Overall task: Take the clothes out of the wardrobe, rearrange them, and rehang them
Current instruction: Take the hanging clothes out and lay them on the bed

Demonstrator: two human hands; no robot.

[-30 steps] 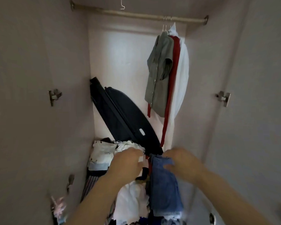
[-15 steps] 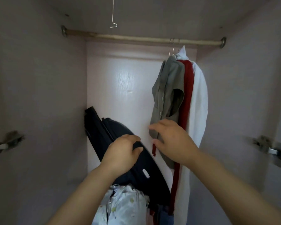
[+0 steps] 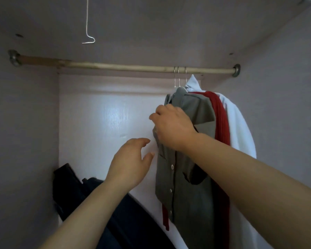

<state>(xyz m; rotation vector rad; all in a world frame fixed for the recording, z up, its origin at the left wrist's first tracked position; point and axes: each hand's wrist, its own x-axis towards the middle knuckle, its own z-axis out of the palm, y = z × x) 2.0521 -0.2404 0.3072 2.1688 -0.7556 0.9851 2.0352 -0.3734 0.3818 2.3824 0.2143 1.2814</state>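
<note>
Three garments hang at the right end of the wardrobe rail (image 3: pixel 115 66): a grey buttoned shirt (image 3: pixel 185 186) in front, a red garment (image 3: pixel 221 119) behind it, and a white shirt (image 3: pixel 241 130) at the back. My right hand (image 3: pixel 171 126) is raised against the grey shirt's upper left edge, fingers curled onto the cloth near the collar. My left hand (image 3: pixel 131 162) hovers just left of the shirt, fingers apart, holding nothing.
A bent wire hook (image 3: pixel 88 39) dangles from the wardrobe ceiling at upper left. A dark navy bag or case (image 3: pixel 90 198) leans against the back wall at lower left. The rail's left two thirds carry no hangers.
Both hands have risen from the pile of clothes on the wardrobe floor to the hanging garments. My view has tilted up, and the right hand now touches the grey shirt near its collar.
</note>
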